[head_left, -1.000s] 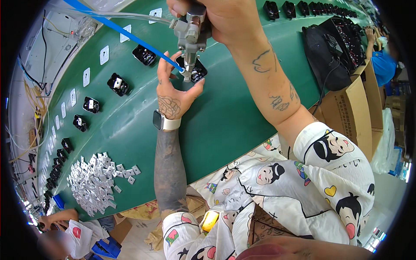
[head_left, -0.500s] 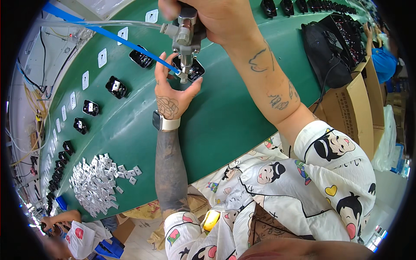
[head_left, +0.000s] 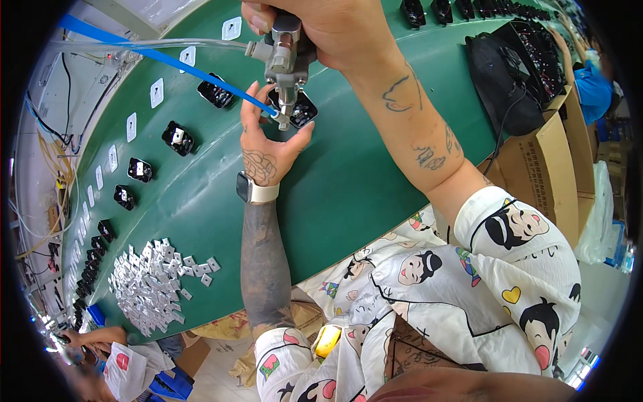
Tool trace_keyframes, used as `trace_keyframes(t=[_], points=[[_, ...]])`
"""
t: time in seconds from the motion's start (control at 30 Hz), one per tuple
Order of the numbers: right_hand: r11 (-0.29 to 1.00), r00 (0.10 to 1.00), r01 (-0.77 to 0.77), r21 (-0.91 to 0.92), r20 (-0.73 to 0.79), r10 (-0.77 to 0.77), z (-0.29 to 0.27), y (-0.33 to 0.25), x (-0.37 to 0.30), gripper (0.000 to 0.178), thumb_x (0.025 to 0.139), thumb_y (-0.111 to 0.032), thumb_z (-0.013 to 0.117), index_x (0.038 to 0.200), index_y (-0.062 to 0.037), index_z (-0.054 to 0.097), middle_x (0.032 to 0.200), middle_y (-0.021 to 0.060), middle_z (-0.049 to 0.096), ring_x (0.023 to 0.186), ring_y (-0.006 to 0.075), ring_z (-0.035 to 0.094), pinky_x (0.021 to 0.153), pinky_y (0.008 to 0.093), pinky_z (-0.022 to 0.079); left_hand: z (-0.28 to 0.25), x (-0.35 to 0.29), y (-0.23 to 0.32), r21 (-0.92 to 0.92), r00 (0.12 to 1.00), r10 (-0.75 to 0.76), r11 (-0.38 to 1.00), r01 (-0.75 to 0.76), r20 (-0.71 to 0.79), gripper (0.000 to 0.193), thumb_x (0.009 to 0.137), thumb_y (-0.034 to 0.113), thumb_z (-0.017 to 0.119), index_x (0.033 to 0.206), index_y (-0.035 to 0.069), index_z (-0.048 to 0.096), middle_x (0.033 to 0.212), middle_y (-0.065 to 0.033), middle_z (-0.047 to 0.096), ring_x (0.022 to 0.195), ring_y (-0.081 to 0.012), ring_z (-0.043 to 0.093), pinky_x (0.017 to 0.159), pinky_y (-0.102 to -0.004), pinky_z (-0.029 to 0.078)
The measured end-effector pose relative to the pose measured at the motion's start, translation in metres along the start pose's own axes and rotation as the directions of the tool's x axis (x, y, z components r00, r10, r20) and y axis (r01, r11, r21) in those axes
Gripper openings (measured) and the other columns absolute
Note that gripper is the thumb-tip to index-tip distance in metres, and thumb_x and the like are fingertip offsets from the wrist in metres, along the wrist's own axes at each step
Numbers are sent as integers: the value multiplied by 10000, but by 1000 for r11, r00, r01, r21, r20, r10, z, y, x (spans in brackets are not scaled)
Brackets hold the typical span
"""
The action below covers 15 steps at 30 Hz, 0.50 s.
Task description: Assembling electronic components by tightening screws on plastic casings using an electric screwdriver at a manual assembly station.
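Observation:
My right hand (head_left: 335,30) is closed around a metal dispensing valve (head_left: 284,57), held nozzle down. A blue hose (head_left: 194,65) and a clear tube (head_left: 167,43) run into the valve from the left. Directly beneath sits an open black square housing (head_left: 306,110) with small parts inside. My left hand (head_left: 266,144) grips this housing between thumb and fingers, on the green work surface (head_left: 348,167). The nozzle hangs over the housing's left part; whether it touches anything inside is hidden.
More black housings (head_left: 179,138) and white square plates (head_left: 157,92) stand in curved rows at left. A heap of small white pieces (head_left: 147,281) lies near the left front. At right are a black bag (head_left: 499,80) and a cardboard box (head_left: 542,167). Co-workers sit at both sides.
The valve and my right hand have shifted slightly left over the housing. The rows of housings and plates at left have moved a little leftward. The co-worker's arm at right has moved.

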State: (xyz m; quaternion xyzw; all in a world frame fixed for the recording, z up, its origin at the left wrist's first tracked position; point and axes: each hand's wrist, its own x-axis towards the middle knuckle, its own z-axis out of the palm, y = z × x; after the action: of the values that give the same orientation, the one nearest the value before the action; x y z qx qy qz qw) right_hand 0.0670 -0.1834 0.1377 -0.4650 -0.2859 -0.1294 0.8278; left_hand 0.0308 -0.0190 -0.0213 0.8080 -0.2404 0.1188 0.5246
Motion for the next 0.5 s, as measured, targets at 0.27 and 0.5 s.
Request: trace_keyframes(t=[0.27, 0.5], points=[[999, 1000, -19, -26, -8, 19, -2, 1, 1, 202, 905, -78, 767, 1002, -37, 594, 748, -10, 619, 562, 53, 548, 490, 218, 422, 4, 0, -1, -78, 999, -27, 997, 26, -17, 971, 660, 251, 918, 1467, 54, 416, 1366, -112, 626, 1124, -280, 649, 901, -375, 516], [982, 971, 127, -141, -184, -152, 7, -42, -5, 296, 933, -127, 746, 1166, 8, 624, 739, -4, 627, 559, 59, 559, 492, 212, 436, -6, 5, 5, 243, 998, -10, 970, -4, 55, 866, 717, 223, 885, 1427, -7, 445, 1288, -182, 620, 1165, -328, 630, 1029, -405, 483]])
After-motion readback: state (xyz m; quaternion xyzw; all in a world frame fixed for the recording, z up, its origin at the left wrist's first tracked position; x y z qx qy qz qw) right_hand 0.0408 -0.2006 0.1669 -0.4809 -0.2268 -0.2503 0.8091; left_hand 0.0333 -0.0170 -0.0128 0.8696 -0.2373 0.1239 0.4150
